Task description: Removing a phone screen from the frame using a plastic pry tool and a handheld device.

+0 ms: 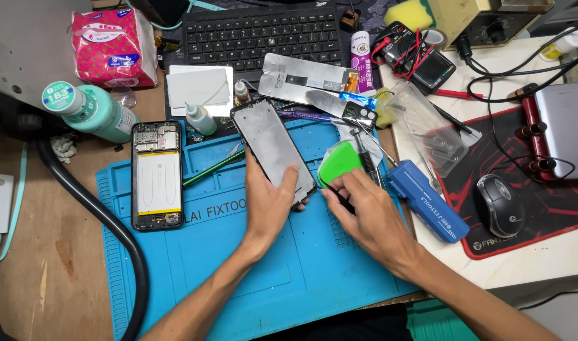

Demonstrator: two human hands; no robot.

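Two bare hands work over a blue repair mat (194,252) on a cluttered wooden bench. Your left hand (268,201) grips a phone screen panel (274,149), its grey inner face up; the fingers wrap its lower end from beneath and the thumb presses the top, holding it tilted above the mat. Your right hand (365,211) sits just beside it, fingers pinched closed around a thin dark tool (337,195) whose tip points toward the panel's lower right edge. A green plastic pick (337,163) lies just behind that hand. To the left, an opened phone body (156,175) rests flat on the mat, battery exposed. A blue electric screwdriver (428,199) lies to the right, near a computer mouse (500,205).
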